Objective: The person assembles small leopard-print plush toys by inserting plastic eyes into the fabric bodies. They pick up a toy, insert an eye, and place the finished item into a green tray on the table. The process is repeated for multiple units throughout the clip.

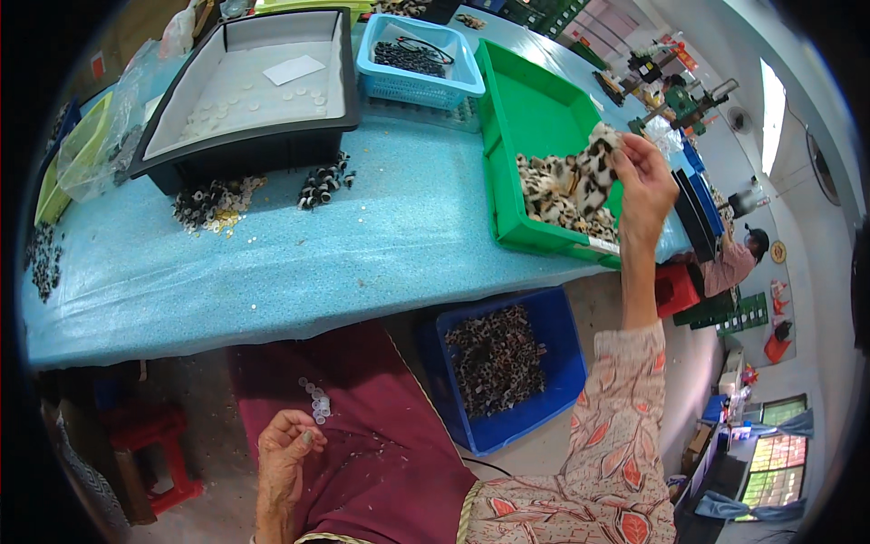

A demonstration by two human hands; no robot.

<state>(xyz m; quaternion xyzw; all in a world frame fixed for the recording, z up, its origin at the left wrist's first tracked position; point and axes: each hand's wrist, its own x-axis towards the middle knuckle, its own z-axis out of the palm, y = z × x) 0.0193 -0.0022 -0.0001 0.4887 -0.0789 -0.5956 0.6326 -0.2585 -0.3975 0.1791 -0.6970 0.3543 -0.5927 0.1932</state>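
Observation:
My right hand (642,186) reaches over the green tray (530,109) on the blue table and grips a bunch of leopard-print fabric pieces (594,168), lifted from the pile (548,199) in the tray. My left hand (288,444) rests low over my lap on a maroon cloth (381,426), fingers curled together; whether it pinches anything I cannot tell. A few small white rings (317,399) lie on the cloth just above that hand.
A black-rimmed tray (245,136) with white rings stands at the back left, a light blue basket (421,59) beside it. Dark ring piles (213,199) lie on the table. A blue bin (503,363) of dark pieces sits on the floor. Another person (739,258) works far right.

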